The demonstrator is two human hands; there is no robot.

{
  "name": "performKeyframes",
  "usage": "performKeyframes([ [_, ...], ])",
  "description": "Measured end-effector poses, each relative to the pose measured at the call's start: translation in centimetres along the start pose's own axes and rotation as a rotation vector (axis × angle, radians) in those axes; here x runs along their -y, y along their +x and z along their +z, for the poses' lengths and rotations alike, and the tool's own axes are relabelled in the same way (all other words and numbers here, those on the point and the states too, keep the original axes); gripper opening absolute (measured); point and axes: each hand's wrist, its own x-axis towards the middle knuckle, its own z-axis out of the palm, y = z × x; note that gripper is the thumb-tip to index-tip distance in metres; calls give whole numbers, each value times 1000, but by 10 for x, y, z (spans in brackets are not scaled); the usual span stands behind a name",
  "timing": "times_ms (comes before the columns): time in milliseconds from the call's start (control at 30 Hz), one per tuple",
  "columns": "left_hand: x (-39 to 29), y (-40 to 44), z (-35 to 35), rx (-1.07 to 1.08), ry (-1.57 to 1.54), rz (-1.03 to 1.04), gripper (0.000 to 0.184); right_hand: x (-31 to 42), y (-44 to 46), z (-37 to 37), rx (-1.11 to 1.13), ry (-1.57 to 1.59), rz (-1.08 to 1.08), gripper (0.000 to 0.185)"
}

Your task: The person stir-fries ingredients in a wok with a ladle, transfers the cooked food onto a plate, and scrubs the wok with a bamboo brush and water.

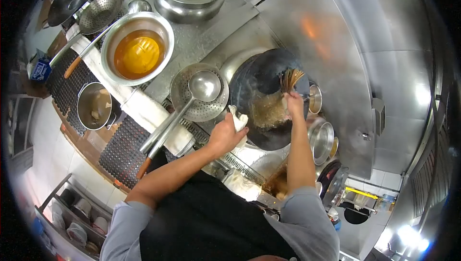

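My left hand [227,135] is closed on a white cloth [238,121] at the near left rim of a large dark wok [254,81]. Murky liquid [269,111] lies in the wok. At its right side my right hand [294,105] grips a bamboo brush [290,79], its splayed bristles over the wok's far right part. Left of the wok, a steel ladle [205,86] rests on a round perforated strainer [180,93], their handles pointing down and left.
A steel bowl of orange oil [109,59] stands at the upper left, near a lidless pot [165,9]. A smaller pot [81,110] sits on a black perforated mat [126,148]. Metal bowls [321,141] line the wok's right side. Shelves with containers [79,208] are lower left.
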Motion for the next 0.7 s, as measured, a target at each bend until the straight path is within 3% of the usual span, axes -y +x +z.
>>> performKeyframes([
  [67, 2, -5, 4, 10, 1, 14, 59, 5, -10, 30, -106, 29, -60, 33],
  [133, 1, -5, 7, -22, -61, 15, 60, 28, -84, 45, 85, -95, -15, 38],
  [200, 4, 0, 11, 3, -53, 38, 62, -31, -120, 43, 95, -340, -323, 43],
  [267, 3, 0, 7, 13, 7, 14, 64, -41, -175, 1, 214, -485, -204, 46],
  [333, 6, 1, 9, 24, 48, 40, 67, -90, -141, -47, 363, -405, -93, 45],
  [400, 5, 0, 11, 9, -22, 25, 69, -122, -48, -68, 322, -588, -20, 47],
  [467, 5, 0, 12, 11, 16, 14, 70, -11, -42, -75, 85, -647, -54, 42],
  [533, 7, -1, 15, 28, -45, 18, 70, -23, -4, -34, -175, -551, -234, 38],
  [600, 4, -9, 19, 4, -15, 21, 67, -6, -52, 3, -216, -542, -141, 37],
  [700, 7, -1, 20, 15, -145, -14, 58, -35, -128, -1, 13, -552, -177, 37],
])
